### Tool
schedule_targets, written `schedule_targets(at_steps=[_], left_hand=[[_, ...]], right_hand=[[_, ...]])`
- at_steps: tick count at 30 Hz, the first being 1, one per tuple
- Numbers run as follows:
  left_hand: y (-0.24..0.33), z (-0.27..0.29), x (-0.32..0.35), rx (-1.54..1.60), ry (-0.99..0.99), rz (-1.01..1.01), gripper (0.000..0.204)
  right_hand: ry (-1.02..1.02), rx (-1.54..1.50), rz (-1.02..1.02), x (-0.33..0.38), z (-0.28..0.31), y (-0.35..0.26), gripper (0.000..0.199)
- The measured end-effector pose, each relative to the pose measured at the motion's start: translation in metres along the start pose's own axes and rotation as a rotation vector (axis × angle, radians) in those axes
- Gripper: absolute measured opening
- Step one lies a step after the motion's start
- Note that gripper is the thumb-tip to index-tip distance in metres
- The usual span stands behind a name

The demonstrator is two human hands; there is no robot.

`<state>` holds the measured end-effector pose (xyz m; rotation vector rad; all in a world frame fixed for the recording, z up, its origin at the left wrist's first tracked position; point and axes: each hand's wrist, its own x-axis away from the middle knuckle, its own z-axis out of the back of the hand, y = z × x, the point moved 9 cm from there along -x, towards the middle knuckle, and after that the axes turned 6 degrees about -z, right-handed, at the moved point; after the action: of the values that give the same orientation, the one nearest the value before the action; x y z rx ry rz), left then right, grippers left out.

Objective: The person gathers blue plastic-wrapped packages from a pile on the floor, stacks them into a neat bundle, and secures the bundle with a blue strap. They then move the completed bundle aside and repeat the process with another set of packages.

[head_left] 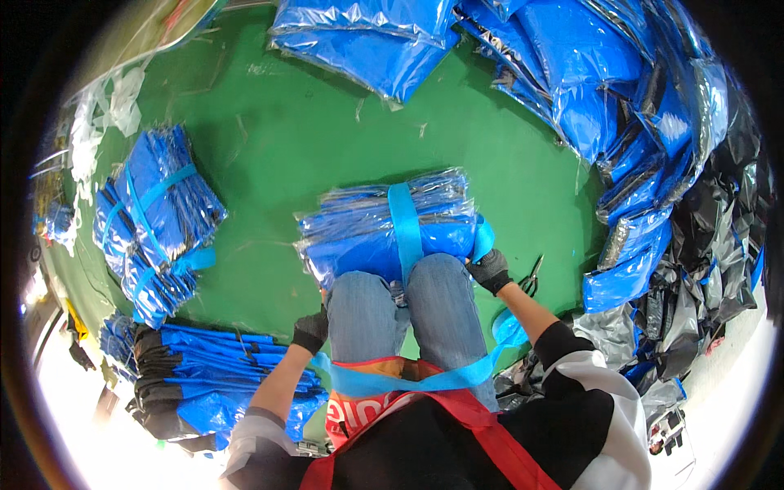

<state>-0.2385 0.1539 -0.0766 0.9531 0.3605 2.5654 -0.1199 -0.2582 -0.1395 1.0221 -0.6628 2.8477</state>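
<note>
A bundle of flat blue packages in clear plastic point(351, 241) lies against my knees, with a light blue strap point(404, 220) across its middle. At its right end, my right hand point(491, 271), in a dark glove, is closed on a loop of this strap. My left hand point(311, 331), gloved too, is down beside my left knee, near the bundle's lower left corner; its fingers are mostly hidden. More light blue strap point(416, 382) runs over my lap toward a strap roll point(509, 328) by my right forearm. Black-handled scissors point(532, 279) lie right of my right hand.
Strapped blue bundles point(163, 208) lie at the left on the green surface point(286, 139). Below them are blue and black folded items point(204, 367). Blue packages point(367, 57) sit at the far side, a large heap point(572, 73) curves down the right, and black-and-grey packages point(710, 237) lie beyond.
</note>
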Motion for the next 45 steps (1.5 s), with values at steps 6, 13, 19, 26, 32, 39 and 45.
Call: schedule_targets(at_steps=[6,13,19,26,32,39,45], left_hand=[[-0.023,0.001,-0.001,0.305,-0.208,0.384,0.043],[-0.076,0.071,0.026,0.357,0.415,0.857,0.026],[-0.098,0.042,-0.001,0.658,0.309,1.047,0.026],[-0.126,-0.142,-0.054,1.504,-0.086,1.618,0.067],[-0.177,-0.129,-0.024,1.512,0.482,1.494,0.04],[-0.157,-0.055,-0.065,2.188,1.214,1.049,0.023],[-0.07,-0.048,-0.02,2.301,1.208,1.294,0.021]], right_hand=[[-0.063,0.127,-0.241,-0.018,-0.014,0.014,0.042],[-0.31,-0.058,-0.306,-0.044,0.026,-0.009,0.056],[-0.353,-0.253,-0.412,-0.054,0.039,-0.018,0.054],[-0.23,-0.89,-0.681,-0.04,0.003,0.03,0.029],[-0.177,-0.762,-0.585,-0.038,0.026,0.021,0.038],[-0.113,-0.828,-0.669,-0.049,0.032,-0.01,0.049],[-0.143,-0.544,-0.518,-0.046,0.047,-0.001,0.053]])
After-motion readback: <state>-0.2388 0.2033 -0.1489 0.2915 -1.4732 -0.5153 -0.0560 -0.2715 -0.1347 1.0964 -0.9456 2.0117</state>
